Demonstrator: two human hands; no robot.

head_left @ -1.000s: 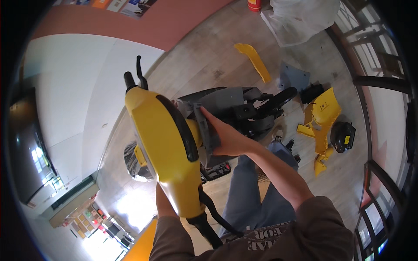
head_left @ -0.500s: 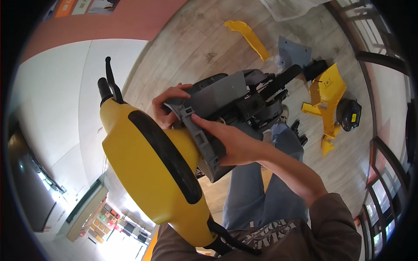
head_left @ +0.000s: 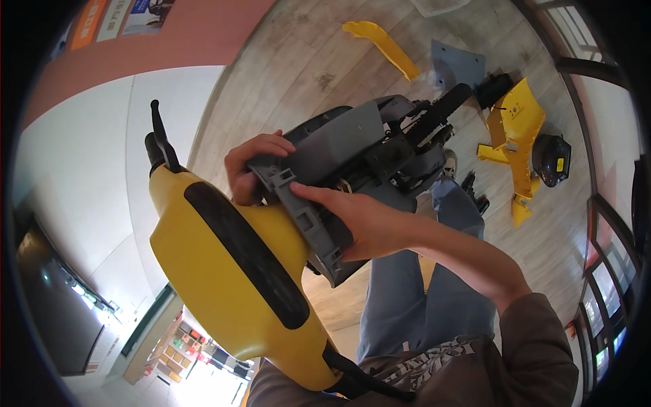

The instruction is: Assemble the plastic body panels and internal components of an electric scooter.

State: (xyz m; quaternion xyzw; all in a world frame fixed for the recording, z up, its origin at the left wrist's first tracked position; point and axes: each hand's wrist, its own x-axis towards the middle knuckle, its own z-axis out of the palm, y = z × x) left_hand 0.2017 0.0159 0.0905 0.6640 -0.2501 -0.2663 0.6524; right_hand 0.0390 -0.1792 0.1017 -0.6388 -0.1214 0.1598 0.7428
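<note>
A partly stripped scooter stands in front of me. Its yellow handlebar cover (head_left: 224, 264) has a long black strip (head_left: 247, 254) along it, with a brake lever (head_left: 159, 136) at the far end. Beside the cover is a grey plastic panel (head_left: 302, 210) with slots and clips along its edge. My left hand (head_left: 254, 163) curls around the panel's far corner; its forearm is hidden behind the handlebar cover. My right hand (head_left: 366, 220) grips the near side of the same panel, thumb lying along the slotted edge, other fingers mostly out of sight beneath.
On the wood-look floor (head_left: 298, 74) lie a long yellow trim strip (head_left: 386, 51), a blue-grey panel (head_left: 458, 64), a yellow body panel (head_left: 519, 125) and a black glossy part (head_left: 553, 159). A white wall (head_left: 102, 142) rises at left; dark-framed glass panes (head_left: 614, 251) stand at right.
The view has shifted a little, so the scooter's handlebar cover sits slightly further left. Both hands keep their hold on the grey panel, with hardly any change of grip.
</note>
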